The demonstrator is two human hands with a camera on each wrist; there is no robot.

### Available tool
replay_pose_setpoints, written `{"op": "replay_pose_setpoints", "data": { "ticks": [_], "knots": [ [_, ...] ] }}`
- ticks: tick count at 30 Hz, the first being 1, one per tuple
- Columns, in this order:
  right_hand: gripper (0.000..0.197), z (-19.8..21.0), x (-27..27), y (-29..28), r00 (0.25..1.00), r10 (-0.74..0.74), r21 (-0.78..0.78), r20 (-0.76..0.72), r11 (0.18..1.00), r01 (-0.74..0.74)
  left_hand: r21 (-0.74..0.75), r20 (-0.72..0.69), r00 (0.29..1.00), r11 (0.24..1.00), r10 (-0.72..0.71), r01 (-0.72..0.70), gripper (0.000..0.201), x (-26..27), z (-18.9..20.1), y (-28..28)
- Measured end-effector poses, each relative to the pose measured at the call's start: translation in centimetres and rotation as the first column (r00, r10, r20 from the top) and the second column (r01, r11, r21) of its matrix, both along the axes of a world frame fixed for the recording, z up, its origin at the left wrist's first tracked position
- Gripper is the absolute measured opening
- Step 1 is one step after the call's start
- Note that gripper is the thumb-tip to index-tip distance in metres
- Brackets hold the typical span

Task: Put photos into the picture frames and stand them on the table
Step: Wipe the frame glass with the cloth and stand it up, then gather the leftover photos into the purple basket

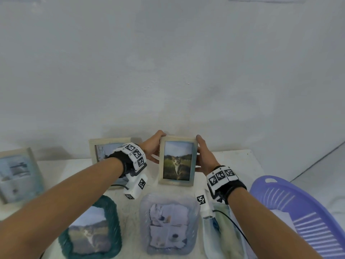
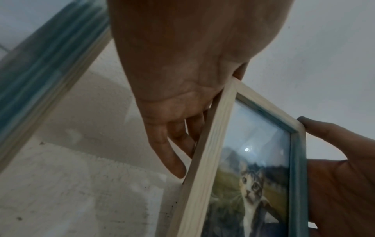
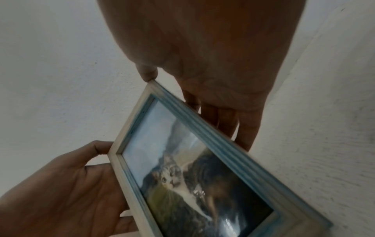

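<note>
A light wooden frame with a cat photo point(image 1: 177, 161) is upright near the back wall, its lower edge down at the white table point(image 1: 235, 159). My left hand point(image 1: 152, 149) holds its left side, thumb at the top corner and fingers behind. My right hand point(image 1: 204, 156) holds the right side the same way. In the left wrist view my left hand's fingers point(image 2: 172, 152) lie behind the frame point(image 2: 205, 176). In the right wrist view my right hand point(image 3: 213, 64) grips the frame point(image 3: 192, 168) at its blue-tinted edge. The frame's back is hidden.
A wooden frame point(image 1: 104, 146) stands behind my left wrist, another point(image 1: 16, 174) at far left. In front are a teal fuzzy frame point(image 1: 91, 228), a pale blue frame point(image 1: 169, 223) and a partly hidden one point(image 1: 222, 230). A purple basket point(image 1: 298, 212) sits right.
</note>
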State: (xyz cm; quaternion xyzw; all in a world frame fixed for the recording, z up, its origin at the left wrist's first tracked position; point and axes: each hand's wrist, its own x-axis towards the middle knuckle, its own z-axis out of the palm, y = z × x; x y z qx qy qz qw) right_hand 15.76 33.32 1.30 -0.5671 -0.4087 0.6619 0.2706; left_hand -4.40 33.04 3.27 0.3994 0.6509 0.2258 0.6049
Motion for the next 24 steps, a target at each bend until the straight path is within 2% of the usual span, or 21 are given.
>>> {"op": "replay_pose_setpoints", "data": {
  "ticks": [8, 13, 16, 19, 24],
  "knots": [
    [0.071, 0.9, 1.4, 0.3, 0.990, 0.021, 0.097, 0.139, 0.995, -0.035, 0.136, -0.115, 0.992, 0.990, 0.051, -0.035, 0.028, -0.1, 1.2, 0.6],
    [0.067, 2.7, 2.5, 0.4, 0.990, -0.012, 0.167, 0.138, 0.986, -0.012, 0.239, -0.226, 0.974, 0.970, 0.016, 0.040, 0.043, -0.5, 3.2, 0.5],
    [0.064, 4.3, 3.4, 0.3, 0.991, -0.045, 0.213, 0.124, 0.977, 0.018, 0.316, -0.300, 0.954, 0.942, -0.009, 0.109, 0.043, -0.1, 5.2, -0.2],
    [0.062, 5.7, 4.6, -0.3, 0.992, -0.055, 0.261, 0.114, 0.965, 0.023, 0.441, -0.405, 0.914, 0.876, -0.002, 0.197, 0.038, 0.2, 8.1, -1.3],
    [0.052, 8.0, 7.3, -3.3, 0.989, -0.017, 0.345, 0.145, 0.938, -0.034, 0.598, -0.601, 0.796, 0.701, 0.072, 0.388, 0.032, 1.6, 12.8, -5.2]
  ]
}}
